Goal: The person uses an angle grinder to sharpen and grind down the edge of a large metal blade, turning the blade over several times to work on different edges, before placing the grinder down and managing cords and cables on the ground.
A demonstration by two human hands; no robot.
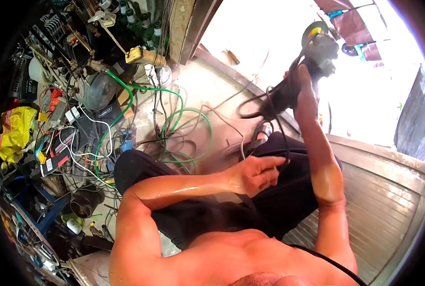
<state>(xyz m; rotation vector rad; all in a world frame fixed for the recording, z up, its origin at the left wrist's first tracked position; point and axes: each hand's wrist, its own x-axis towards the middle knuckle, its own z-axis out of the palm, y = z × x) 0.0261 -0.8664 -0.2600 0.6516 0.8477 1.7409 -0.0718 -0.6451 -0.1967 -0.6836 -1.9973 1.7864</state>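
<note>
Grinder [290, 89], raised near the door sill [248, 87]; I judge it heavy, rigid, best held round its body, where my right hand [307, 97] is clamped. My left hand [255, 176] is at the flexible cord [285, 138]; whether gripping, I cannot tell.

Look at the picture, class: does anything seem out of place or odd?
Yes: the green hose sprawls in loose loops on the pale floor, crossing dark cables instead of lying neatly coiled. It looks untidy while the right hand holds a dark power tool.
</note>
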